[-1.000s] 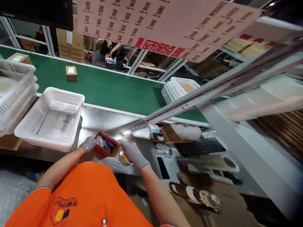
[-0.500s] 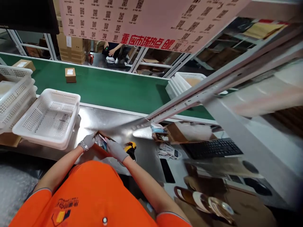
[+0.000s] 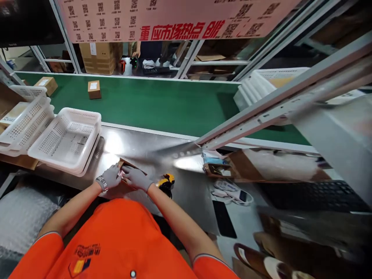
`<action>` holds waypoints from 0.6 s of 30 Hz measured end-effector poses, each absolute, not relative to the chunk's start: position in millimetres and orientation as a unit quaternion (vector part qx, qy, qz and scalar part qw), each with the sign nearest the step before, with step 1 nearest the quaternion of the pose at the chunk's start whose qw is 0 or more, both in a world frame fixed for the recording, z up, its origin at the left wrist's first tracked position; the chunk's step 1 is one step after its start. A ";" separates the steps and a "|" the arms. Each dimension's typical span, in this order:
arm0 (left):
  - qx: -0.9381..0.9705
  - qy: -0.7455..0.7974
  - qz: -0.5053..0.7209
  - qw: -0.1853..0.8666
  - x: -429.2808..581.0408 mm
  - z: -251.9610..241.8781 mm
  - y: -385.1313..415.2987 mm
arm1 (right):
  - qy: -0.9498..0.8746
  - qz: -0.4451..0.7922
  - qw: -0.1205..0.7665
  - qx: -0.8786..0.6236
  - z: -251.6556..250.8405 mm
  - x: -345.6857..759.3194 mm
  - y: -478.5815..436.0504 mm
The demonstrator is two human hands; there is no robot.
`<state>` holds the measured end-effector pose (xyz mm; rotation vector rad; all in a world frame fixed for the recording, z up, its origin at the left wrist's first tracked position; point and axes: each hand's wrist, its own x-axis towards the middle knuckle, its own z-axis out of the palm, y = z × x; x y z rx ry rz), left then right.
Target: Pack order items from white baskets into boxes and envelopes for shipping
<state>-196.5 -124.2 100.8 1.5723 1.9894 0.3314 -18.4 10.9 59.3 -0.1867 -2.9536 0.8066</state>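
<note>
A small brown cardboard box (image 3: 123, 160) sits open on the metal bench, close to my body. My left hand (image 3: 111, 176), gloved in grey with a metal watch at the wrist, grips its left side. Over the opening lies my right hand (image 3: 136, 178), also gloved, its fingers stretched out and pressed down on the contents. Between the hands a bit of pinkish plastic packet (image 3: 121, 175) shows; most of what is inside stays hidden. Just right of my right wrist rests a yellow and black handheld tool (image 3: 166, 183), perhaps a scanner.
White perforated baskets (image 3: 65, 141) stand on the left of the bench. Behind runs a green conveyor belt (image 3: 162, 102) carrying small cartons (image 3: 94, 90). A slanted metal post (image 3: 244, 120), a black phone (image 3: 224, 219) and a keyboard (image 3: 314, 197) are on the right.
My right hand has moved left and down over the box. The packet that stuck up between my hands now sits lower. The camera has turned, shifting the scene.
</note>
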 end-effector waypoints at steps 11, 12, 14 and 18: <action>0.537 0.777 -0.002 0.328 -188.3 122.9 -99.4 | -0.877 0.423 0.166 -0.155 24.6 -19.3 -2.2; 0.527 0.782 -0.008 0.332 -188.3 122.7 -97.2 | -0.870 0.433 0.163 -0.168 24.6 -17.0 -2.8; 0.516 0.785 -0.027 0.342 -190.8 121.0 -95.2 | -0.858 0.453 0.158 -0.186 25.1 -12.6 -3.3; 0.541 0.764 -0.006 0.351 -201.8 112.8 -94.8 | -0.801 0.539 0.175 -0.194 28.8 -8.6 -2.3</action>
